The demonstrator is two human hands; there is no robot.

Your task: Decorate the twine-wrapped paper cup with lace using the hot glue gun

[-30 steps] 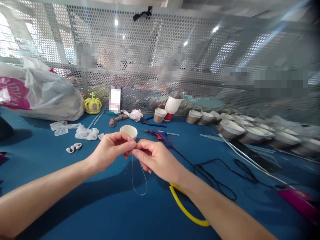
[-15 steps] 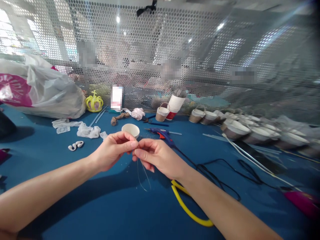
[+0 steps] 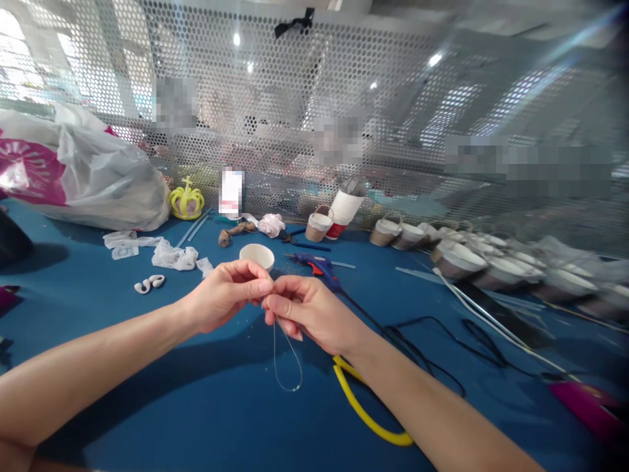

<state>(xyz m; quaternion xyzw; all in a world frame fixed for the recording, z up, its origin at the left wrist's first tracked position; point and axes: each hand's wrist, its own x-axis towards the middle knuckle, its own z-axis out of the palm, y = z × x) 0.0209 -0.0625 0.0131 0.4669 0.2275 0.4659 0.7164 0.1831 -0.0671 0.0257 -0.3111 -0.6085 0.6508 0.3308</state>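
Observation:
In the head view my left hand [image 3: 230,294] and my right hand [image 3: 309,308] meet in the middle, fingertips pinched close together. A thin pale string [image 3: 275,367] hangs below them in a narrow loop over the blue table. Both hands appear closed on that string; its upper part is hidden by the fingers. Just behind my left fingers stands a small white paper cup [image 3: 256,255], partly covered by the hand. A blue glue gun [image 3: 319,267] with a red trigger lies beyond my right hand.
A row of brown-and-white little buckets [image 3: 462,257] spreads along the right. The black cable [image 3: 432,328] and a yellow tube [image 3: 363,416] lie by my right forearm. At the left are a plastic bag [image 3: 113,177], a yellow crown [image 3: 187,200] and earbuds [image 3: 149,283]. Perforated metal panel [image 3: 275,85] stands behind.
The string below my fingers now hangs as a wider, rounder loop, a little lower than before. My hands stay nearly in place, and the view has shifted slightly.

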